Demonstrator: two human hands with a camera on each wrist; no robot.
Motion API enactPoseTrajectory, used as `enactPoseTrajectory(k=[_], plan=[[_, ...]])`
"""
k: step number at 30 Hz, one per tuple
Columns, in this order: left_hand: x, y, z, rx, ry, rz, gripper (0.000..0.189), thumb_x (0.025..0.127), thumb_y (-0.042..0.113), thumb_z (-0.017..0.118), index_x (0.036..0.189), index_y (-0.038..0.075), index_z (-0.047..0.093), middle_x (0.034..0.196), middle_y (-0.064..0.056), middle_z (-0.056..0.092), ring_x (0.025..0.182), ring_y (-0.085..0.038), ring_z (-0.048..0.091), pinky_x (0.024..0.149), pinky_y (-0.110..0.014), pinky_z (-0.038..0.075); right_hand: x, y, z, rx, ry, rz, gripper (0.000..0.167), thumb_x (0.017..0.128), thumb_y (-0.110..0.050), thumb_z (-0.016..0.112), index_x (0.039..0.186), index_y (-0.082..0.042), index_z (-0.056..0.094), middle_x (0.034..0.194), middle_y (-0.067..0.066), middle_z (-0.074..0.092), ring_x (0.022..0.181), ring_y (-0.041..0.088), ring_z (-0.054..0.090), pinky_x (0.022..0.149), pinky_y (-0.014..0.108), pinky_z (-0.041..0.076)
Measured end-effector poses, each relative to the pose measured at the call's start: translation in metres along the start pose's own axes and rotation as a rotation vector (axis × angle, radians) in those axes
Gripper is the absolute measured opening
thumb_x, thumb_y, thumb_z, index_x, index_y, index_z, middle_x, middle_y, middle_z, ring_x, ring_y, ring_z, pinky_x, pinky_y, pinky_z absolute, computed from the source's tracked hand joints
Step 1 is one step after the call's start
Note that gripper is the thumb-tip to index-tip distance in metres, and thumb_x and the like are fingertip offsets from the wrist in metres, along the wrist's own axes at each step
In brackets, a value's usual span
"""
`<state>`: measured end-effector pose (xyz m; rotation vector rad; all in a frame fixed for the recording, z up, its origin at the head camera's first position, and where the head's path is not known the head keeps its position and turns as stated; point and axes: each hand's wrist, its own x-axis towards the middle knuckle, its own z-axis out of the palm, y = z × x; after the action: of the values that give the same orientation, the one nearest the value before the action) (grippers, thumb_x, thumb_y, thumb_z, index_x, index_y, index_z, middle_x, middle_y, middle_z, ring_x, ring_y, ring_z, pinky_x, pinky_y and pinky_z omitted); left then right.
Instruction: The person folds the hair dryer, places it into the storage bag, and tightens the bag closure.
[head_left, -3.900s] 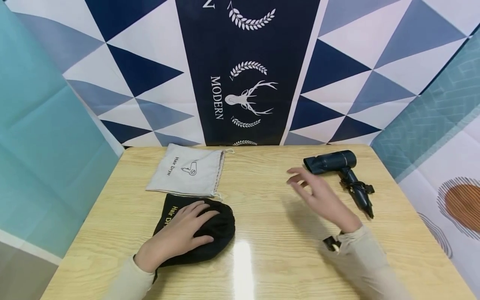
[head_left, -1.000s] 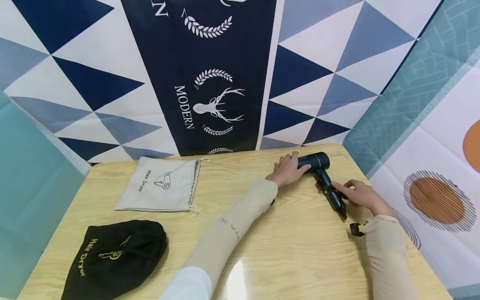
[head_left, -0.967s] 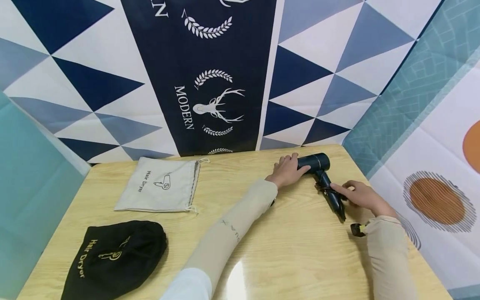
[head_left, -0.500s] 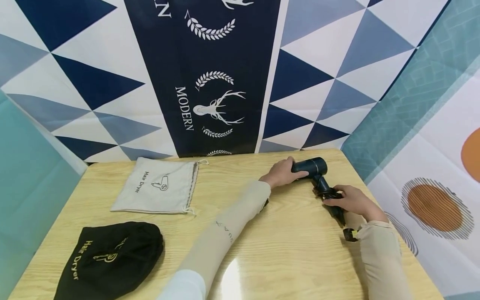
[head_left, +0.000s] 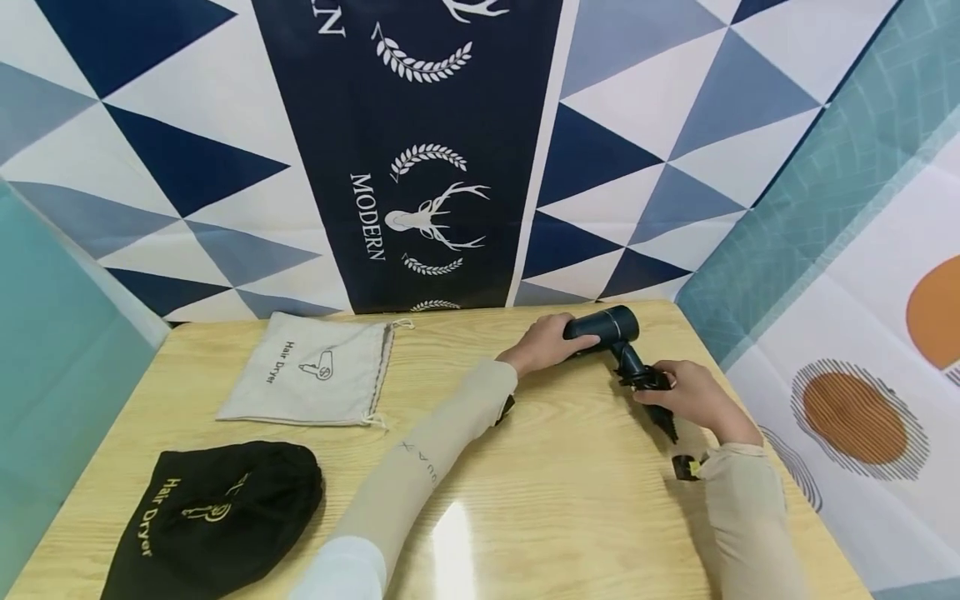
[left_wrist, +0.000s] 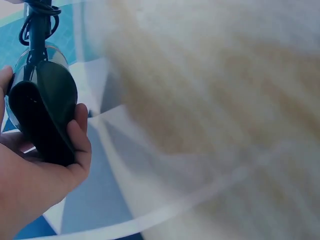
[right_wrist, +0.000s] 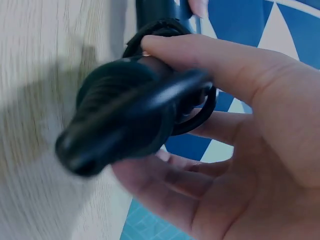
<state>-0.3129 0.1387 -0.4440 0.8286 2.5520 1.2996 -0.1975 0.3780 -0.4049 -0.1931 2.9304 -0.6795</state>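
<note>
Well, black bag (head_left: pixel 217 517), head view: soft cloth, gold "Hair Dryer"
Pale bag (head_left: pixel 300 375): drawstring fabric, "Hair Dryer"
Wall panel (head_left: pixel 420 158): "MODERN", deer head
Dryer (head_left: pixel 592 327): dark cylinder, angled handle (head_left: pixel 628 358), far right of tabletop (head_left: pixel 555 483)
Left hand (left_wrist: pixel 40 185), left wrist view: curled around smooth nozzle (left_wrist: pixel 42 125)
Right hand (right_wrist: pixel 270 130), right wrist view: clamped on handle, looped cord (right_wrist: pixel 205 116)

Both arms (head_left: pixel 431 454) reach forward, left hand (head_left: pixel 543 343) and right hand (head_left: pixel 696 395) with fingers (right_wrist: pixel 155 187) curled, right wrist (head_left: pixel 737 432) seemingly bent inward
</note>
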Motion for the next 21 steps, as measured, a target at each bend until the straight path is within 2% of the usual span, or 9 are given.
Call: enactPoseTrajectory(k=[3,7,8,10,13,15,17,18,21], plan=[[-0.007,0.001,-0.013,0.012,0.021,0.026,0.054,0.095,0.057,0.058,0.126,0.013,0.060,0.100,0.002,0.061,0.080,-0.013,0.057,0.067,-0.026,0.046,-0.002,-0.009,0.004,0.038,0.065,0.008,0.073,0.088,-0.041,0.075,0.135,0.010,0.051,0.109,0.027,0.062,0.089,0.034,0.063,0.071,0.044,0.054],[-0.016,0.007,-0.028,0.003,0.076,0.045,0.056,0.095,0.056,0.058,0.131,0.013,0.058,0.104,0.002,0.061,0.082,-0.013,0.057,0.068,-0.025,0.046,-0.012,-0.021,0.002,0.110,0.133,0.074,0.099,0.089,-0.051,0.070,0.150,0.012,0.024,0.129,0.043,0.038,0.104,0.051,0.058,0.081,0.055,0.053],[-0.018,0.008,-0.030,0.006,0.087,0.048,0.057,0.095,0.056,0.058,0.133,0.013,0.057,0.105,0.002,0.061,0.083,-0.013,0.057,0.069,-0.024,0.046,-0.016,-0.024,0.001,0.116,0.119,0.113,0.106,0.090,-0.056,0.067,0.152,0.013,0.015,0.132,0.046,0.034,0.107,0.054,0.056,0.083,0.059,0.051],[-0.023,0.012,-0.036,0.018,0.105,0.049,0.057,0.095,0.055,0.058,0.134,0.014,0.056,0.108,0.002,0.061,0.084,-0.013,0.057,0.070,-0.025,0.046,-0.021,-0.030,0.000,0.120,0.056,0.183,0.113,0.091,-0.064,0.058,0.152,0.013,0.003,0.129,0.049,0.038,0.104,0.052,0.060,0.088,0.065,0.046],[-0.030,0.016,-0.042,0.047,0.126,0.050,0.057,0.095,0.055,0.059,0.136,0.015,0.055,0.112,0.002,0.061,0.086,-0.012,0.057,0.070,-0.026,0.046,-0.022,-0.038,0.004,0.106,-0.052,0.231,0.114,0.093,-0.071,0.046,0.151,0.015,-0.001,0.129,0.048,0.045,0.098,0.045,0.066,0.092,0.067,0.042],[-0.034,0.016,-0.046,0.057,0.132,0.051,0.058,0.095,0.055,0.059,0.136,0.015,0.055,0.113,0.002,0.061,0.086,-0.012,0.057,0.070,-0.026,0.046,-0.022,-0.040,0.010,0.130,-0.083,0.213,0.109,0.095,-0.069,0.043,0.153,0.013,0.000,0.129,0.045,0.048,0.098,0.042,0.067,0.092,0.065,0.043],[-0.038,0.015,-0.052,0.067,0.143,0.052,0.060,0.094,0.057,0.059,0.136,0.014,0.055,0.112,0.003,0.060,0.085,-0.012,0.057,0.069,-0.026,0.046,-0.018,-0.044,0.013,0.173,-0.069,0.169,0.103,0.097,-0.065,0.045,0.155,0.007,-0.002,0.132,0.042,0.049,0.108,0.045,0.063,0.093,0.065,0.043],[-0.041,0.014,-0.054,0.076,0.146,0.059,0.059,0.094,0.056,0.059,0.134,0.013,0.055,0.109,0.002,0.060,0.084,-0.012,0.057,0.068,-0.026,0.046,-0.018,-0.046,0.016,0.195,-0.055,0.140,0.100,0.098,-0.062,0.046,0.157,0.003,-0.003,0.131,0.039,0.052,0.112,0.045,0.061,0.092,0.063,0.045],[-0.054,0.013,-0.063,0.105,0.131,0.064,0.060,0.095,0.055,0.059,0.135,0.011,0.055,0.107,0.001,0.060,0.082,-0.012,0.057,0.067,-0.025,0.046,-0.019,-0.052,0.026,0.285,-0.036,0.057,0.092,0.100,-0.054,0.050,0.160,-0.013,-0.005,0.122,0.027,0.063,0.109,0.038,0.063,0.092,0.057,0.046]])
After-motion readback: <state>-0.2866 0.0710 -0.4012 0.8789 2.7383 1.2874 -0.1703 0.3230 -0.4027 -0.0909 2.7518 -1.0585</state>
